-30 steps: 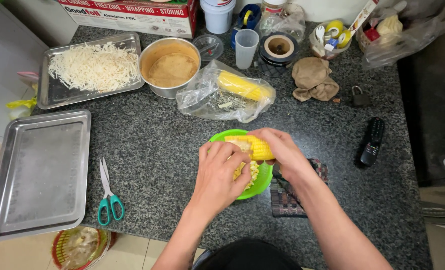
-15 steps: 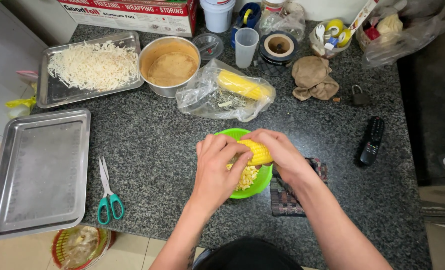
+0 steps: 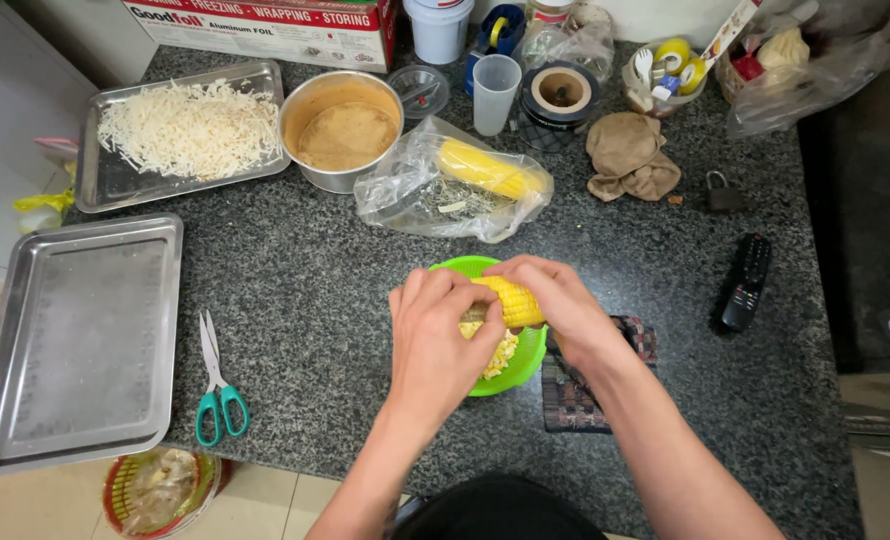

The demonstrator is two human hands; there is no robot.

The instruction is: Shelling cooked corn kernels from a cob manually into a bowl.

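Note:
A yellow corn cob [image 3: 510, 299] lies across a green bowl [image 3: 521, 363] near the counter's front edge. My right hand [image 3: 565, 310] grips the cob's right end from above. Over its left end, my left hand [image 3: 435, 335] has fingers curled against the kernels. Loose yellow kernels [image 3: 500, 352] sit in the bowl under the cob. Both hands hide much of the bowl and cob.
An empty steel tray [image 3: 80, 335] and green-handled scissors [image 3: 215, 385] lie at left. Behind are a tray of shredded cheese [image 3: 185, 125], a metal bowl of brown crumbs [image 3: 345, 130], a plastic bag holding another cob [image 3: 455, 185], a remote [image 3: 745, 280], a padlock [image 3: 722, 192] and a brown cloth [image 3: 630, 155].
Both hands have shifted slightly on the cob over the bowl, and the cob has turned a little. The other things on the counter stay in place.

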